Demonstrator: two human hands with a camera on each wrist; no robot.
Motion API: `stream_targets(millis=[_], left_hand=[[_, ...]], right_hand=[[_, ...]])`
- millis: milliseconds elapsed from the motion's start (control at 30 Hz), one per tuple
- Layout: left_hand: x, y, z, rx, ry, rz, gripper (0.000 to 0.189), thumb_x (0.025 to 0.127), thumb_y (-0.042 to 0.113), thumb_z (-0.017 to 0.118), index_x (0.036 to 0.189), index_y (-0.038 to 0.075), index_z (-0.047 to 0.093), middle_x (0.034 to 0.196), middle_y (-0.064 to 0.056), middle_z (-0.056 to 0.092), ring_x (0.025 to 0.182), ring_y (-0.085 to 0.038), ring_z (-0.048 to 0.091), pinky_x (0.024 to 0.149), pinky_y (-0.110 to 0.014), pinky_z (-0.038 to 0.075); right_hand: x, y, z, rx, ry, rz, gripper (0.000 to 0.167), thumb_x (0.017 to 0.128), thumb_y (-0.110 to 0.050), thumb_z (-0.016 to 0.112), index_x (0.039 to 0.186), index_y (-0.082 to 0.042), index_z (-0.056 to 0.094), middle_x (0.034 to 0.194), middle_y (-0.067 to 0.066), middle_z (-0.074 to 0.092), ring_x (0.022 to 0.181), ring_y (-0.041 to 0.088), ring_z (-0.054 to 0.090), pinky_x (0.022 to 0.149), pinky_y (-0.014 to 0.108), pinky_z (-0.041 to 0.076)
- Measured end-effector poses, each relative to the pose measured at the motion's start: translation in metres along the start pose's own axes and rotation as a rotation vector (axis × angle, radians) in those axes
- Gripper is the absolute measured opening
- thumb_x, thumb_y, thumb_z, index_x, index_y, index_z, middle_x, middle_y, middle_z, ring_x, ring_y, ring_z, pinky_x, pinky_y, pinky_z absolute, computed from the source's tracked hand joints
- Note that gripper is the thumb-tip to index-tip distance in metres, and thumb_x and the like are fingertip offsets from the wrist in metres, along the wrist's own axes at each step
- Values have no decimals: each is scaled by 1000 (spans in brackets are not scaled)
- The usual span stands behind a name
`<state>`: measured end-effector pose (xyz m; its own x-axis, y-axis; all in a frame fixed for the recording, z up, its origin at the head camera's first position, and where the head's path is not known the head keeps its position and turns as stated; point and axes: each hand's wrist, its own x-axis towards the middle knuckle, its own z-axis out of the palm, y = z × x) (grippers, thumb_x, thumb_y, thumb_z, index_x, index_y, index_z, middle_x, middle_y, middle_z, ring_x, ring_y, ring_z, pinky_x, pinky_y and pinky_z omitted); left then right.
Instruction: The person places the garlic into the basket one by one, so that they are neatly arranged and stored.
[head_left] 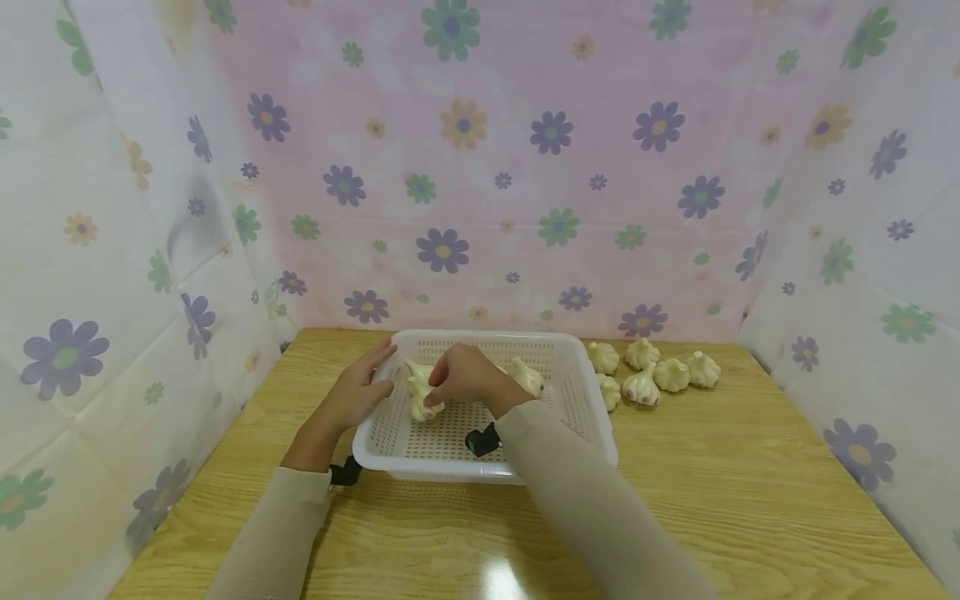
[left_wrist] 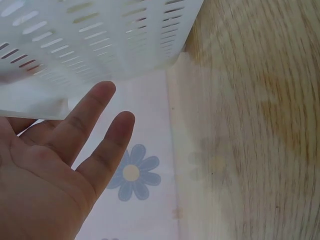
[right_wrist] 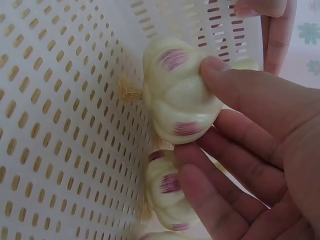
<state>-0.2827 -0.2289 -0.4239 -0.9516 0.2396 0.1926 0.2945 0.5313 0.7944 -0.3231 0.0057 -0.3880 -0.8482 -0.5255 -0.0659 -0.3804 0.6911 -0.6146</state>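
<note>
Garlic (right_wrist: 180, 97) is sitting in my right hand (head_left: 467, 377), thumb and fingers pinching it low inside the basket (head_left: 581, 375), over 2 more bulbs. My left hand (head_left: 360, 387) is bracing the basket's left rim, fingers straight. I'm judging a loose pinch could let it roll. 6 bulbs (head_left: 652, 369) are lying right of the basket; its wall is standing between.

hidden | garlic bulb (head_left: 422, 398) partly behind right hand (head_left: 463, 375)
</note>
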Motion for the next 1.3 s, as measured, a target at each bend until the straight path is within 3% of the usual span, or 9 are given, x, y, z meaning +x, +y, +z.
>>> stream_targets(millis=[167, 400, 633, 833, 1067, 1300], left_hand=[[-1, -2, 0, -65, -30, -26, 72, 95, 10, 52, 164, 7, 29, 175, -1, 12, 149, -45, 38, 97, -49, 58], [-1, -2, -1, -103, -55, -31, 74, 94, 9, 54, 164, 7, 28, 175, 1, 8, 146, -51, 40, 89, -47, 62], [0, -2, 0, -94, -49, -26, 73, 95, 9, 54, 164, 7, 30, 175, 0, 9, 147, -50, 38, 91, -48, 61], [0, -3, 0, -91, -45, -24, 72, 96, 10, 54, 164, 8, 30, 175, 2, 10, 149, -49, 36, 96, -50, 59], [1, -5, 1, -84, -44, -27, 72, 96, 10, 54, 164, 10, 30, 175, 4, 11, 151, -47, 32, 97, -51, 58], [1, -5, 1, -74, -38, -43, 73, 95, 10, 54, 164, 11, 30, 175, 5, 11, 151, -47, 32, 98, -52, 57]], right_hand=[[-2, -2, 1, -14, -9, 4, 24, 78, -30, 90, 95, -15, 82, 95, -6, 76, 86, 12, 68, 79, 32, 59], [-4, -1, 2, -52, -37, 6, 21, 78, -32, 90, 91, -18, 82, 91, -9, 75, 83, 11, 67, 77, 31, 58], [-6, 1, 3, 27, -104, 45, 24, 78, -26, 92, 95, -14, 80, 86, -3, 74, 77, 22, 76, 70, 34, 62], [-6, 0, 2, -18, -93, -20, 20, 80, -23, 89, 96, -15, 80, 89, -6, 75, 78, 14, 71, 70, 27, 59], [-7, 0, 4, 53, -114, 12, 11, 87, -17, 83, 95, -12, 78, 85, 3, 76, 81, 25, 77, 70, 33, 63], [-8, -2, 4, 45, -95, 15, 8, 88, -18, 82, 90, -12, 77, 83, 4, 77, 79, 25, 76, 65, 31, 61]])
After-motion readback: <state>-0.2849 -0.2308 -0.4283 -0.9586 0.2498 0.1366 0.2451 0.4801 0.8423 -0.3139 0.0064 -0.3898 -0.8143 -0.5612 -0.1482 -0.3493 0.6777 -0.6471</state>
